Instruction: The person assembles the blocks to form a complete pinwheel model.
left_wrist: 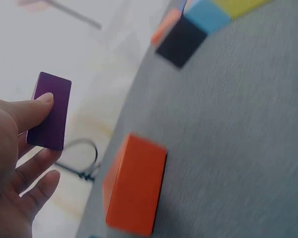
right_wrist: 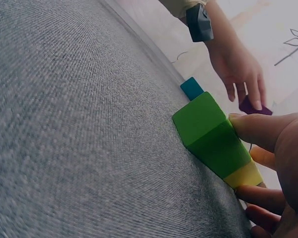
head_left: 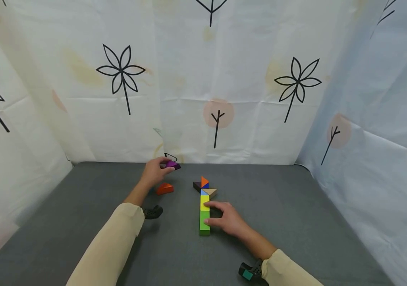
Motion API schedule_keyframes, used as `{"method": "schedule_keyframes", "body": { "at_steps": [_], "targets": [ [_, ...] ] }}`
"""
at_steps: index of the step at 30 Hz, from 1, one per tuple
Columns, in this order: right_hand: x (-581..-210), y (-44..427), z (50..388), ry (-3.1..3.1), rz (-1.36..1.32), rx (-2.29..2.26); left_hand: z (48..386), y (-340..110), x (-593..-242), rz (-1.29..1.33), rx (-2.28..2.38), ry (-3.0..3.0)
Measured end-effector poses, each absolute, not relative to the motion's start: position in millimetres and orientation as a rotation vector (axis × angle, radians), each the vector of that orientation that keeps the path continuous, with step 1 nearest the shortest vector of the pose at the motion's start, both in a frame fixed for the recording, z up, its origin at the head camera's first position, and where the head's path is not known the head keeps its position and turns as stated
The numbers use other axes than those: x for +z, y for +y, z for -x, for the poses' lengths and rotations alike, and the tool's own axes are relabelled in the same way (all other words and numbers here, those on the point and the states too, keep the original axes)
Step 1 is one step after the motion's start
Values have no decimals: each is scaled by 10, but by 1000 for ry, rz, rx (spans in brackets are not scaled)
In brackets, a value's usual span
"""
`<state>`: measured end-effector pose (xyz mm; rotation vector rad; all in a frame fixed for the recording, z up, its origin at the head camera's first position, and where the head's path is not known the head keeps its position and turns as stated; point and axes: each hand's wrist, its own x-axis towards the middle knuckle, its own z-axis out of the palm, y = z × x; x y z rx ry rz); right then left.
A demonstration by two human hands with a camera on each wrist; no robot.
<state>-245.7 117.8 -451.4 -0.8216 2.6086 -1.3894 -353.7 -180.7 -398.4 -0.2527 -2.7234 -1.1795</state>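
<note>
Two hands to mind in the head view. Best, it seems, to keep the purple block (head_left: 173,164) lightly pinched in the left hand (head_left: 153,172), just left of centre, and well clear of the orange block (head_left: 165,188) below it in the frame. Worth steadying the green block (head_left: 202,221) and yellow block (head_left: 204,199), lower centre, with only light fingertip touch from the right hand (head_left: 226,216), so as not to nudge them apart.

In the left wrist view, pinched at left, with thumb across the purple face and lower fingers loosely bent.

In the right wrist view, reaching in from lower right with thumb on green and finger against yellow, apparently not clasping either.
</note>
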Motion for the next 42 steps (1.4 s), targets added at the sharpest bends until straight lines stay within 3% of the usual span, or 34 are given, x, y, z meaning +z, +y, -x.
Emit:
{"method": "schedule_keyframes", "body": {
  "at_steps": [24, 42],
  "targets": [
    [-4492, 1160, 2473, 2619, 736, -1370, 3300, -1266, -4276, 262, -1240, -2731],
    [-4506, 1168, 2467, 2624, 746, -1360, 3174, -1092, -4462, 327, -817, -2901]
  ]
}}
